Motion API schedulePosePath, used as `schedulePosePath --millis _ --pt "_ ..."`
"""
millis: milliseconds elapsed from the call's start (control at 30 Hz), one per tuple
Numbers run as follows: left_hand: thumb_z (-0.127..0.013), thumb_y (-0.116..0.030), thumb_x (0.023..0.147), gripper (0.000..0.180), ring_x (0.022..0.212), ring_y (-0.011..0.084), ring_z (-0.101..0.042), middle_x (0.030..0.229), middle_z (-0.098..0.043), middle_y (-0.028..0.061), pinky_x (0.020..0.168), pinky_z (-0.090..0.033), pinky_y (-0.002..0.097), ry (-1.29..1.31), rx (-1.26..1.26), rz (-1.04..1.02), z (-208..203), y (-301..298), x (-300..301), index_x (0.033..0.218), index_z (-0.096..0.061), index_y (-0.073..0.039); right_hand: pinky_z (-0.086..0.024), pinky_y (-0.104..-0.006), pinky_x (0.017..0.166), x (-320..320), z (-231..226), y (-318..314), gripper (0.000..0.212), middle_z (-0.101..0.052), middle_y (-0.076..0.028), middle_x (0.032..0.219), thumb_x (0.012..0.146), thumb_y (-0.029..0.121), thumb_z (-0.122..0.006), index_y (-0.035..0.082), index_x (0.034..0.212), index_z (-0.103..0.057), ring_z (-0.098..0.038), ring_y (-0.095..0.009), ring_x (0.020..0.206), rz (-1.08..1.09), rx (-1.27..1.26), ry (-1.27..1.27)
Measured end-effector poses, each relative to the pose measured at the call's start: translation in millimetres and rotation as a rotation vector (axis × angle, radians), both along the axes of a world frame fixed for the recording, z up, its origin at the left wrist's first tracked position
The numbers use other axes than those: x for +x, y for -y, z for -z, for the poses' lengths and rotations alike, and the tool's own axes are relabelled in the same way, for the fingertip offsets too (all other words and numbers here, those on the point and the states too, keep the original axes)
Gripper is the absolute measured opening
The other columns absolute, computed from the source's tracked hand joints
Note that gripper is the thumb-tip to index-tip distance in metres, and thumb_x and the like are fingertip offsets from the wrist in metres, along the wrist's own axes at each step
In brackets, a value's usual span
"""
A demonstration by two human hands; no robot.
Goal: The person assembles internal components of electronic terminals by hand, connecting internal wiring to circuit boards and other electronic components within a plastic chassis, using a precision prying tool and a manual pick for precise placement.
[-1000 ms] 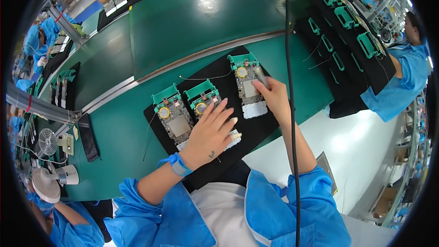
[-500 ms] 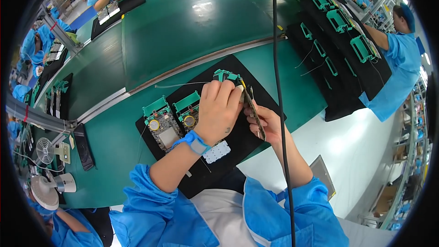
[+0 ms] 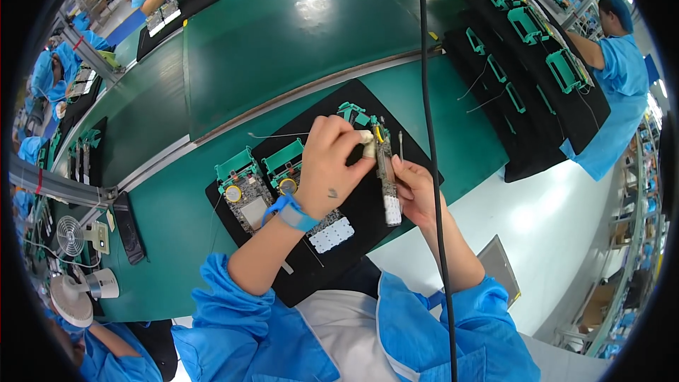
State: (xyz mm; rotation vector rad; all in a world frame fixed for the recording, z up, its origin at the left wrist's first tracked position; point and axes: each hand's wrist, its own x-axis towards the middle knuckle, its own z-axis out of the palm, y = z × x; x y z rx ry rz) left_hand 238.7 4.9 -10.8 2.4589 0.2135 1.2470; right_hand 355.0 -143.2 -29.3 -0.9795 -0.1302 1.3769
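Note:
My right hand (image 3: pixel 416 191) grips a circuit board (image 3: pixel 386 173) turned nearly edge-on, with a yellow part near its top and a white pad at its lower end. My left hand (image 3: pixel 327 166), wearing a blue wrist strap (image 3: pixel 291 213), pinches thumb and forefinger together beside the board's upper edge; pale covers are on the fingertips. Whatever lies between them is too small to make out. Just beyond those fingers is a green plastic bracket (image 3: pixel 351 112). Two more boards with green brackets, one board (image 3: pixel 244 194) and a partly hidden board (image 3: pixel 332 233), lie on the black mat (image 3: pixel 361 240).
A black cable (image 3: pixel 426 85) hangs down in front of my right forearm. Beyond the mat runs a green conveyor belt (image 3: pixel 283 49). Small fans (image 3: pixel 71 301) and a dark phone-like slab (image 3: pixel 129 226) are at left. Black-covered racks of green brackets (image 3: pixel 523 25) stand at right, beside a co-worker (image 3: pixel 622 64).
The board in my right hand has turned and now shows its white end. My left fingers have gone from covering its top to a pinch beside it, and the bracket beyond shows more.

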Motion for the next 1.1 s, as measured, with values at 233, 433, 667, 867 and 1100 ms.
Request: schedulePosePath --millis 233,433,667,867,1100 --pt "-0.074 0.000 0.066 0.023 0.082 0.0222 -0.051 0.085 -0.049 0.0059 0.066 -0.045 0.0330 -0.112 -0.464 0.124 2.8 -0.2 -20.5 0.086 -0.063 0.003 -0.025 -0.0186 0.047 -4.0 12.7 6.7 0.022 -0.053 0.005 0.064 0.095 0.025 -0.060 0.004 0.095 -0.064 -0.036 -0.001 0.052 0.144 -0.169 0.775" --pt "-0.073 0.002 0.068 0.022 0.088 0.0216 -0.052 0.097 -0.049 0.0075 0.075 -0.048 0.0313 -0.230 -0.356 0.175 -0.3 9.1 -22.0 0.088 -0.065 0.003 -0.039 -0.0183 0.053 -16.4 -3.8 -1.4 0.029 -0.055 -0.004 0.099 0.081 0.007 -0.075 -0.001 0.106 -0.064 -0.048 -0.005 0.061 0.353 -0.090 1.505" --pt "-0.068 0.006 0.073 0.019 0.098 0.0270 -0.050 0.106 -0.048 0.0123 0.076 -0.053 0.0335 -0.309 -0.369 0.262 2.3 4.6 -7.6 0.090 -0.061 0.009 -0.051 -0.0240 0.061 -0.9 11.1 -3.5 0.021 -0.055 -0.008 0.098 0.078 -0.008 -0.068 0.000 0.097 -0.066 -0.060 -0.014 0.078 0.142 0.134 1.644" --pt "-0.065 0.007 0.076 0.015 0.099 0.0275 -0.050 0.106 -0.046 0.0128 0.078 -0.053 0.0321 -0.377 -0.455 0.318 -2.3 -0.8 -8.4 0.089 -0.059 0.010 -0.051 -0.0279 0.055 7.0 -0.7 -7.4 0.021 -0.058 -0.008 0.093 0.072 -0.002 -0.073 0.002 0.092 -0.066 -0.063 -0.020 0.069 0.119 0.172 1.957" --pt "-0.067 0.002 0.075 0.016 0.101 0.0278 -0.048 0.106 -0.046 0.0131 0.081 -0.049 0.0332 -0.387 -0.366 0.262 -5.1 -3.7 -11.7 0.087 -0.059 0.009 -0.050 -0.0295 0.055 5.6 4.2 -10.3 0.019 -0.058 -0.009 0.093 0.075 0.003 -0.074 0.001 0.090 -0.063 -0.062 -0.022 0.066 0.175 0.082 1.877"
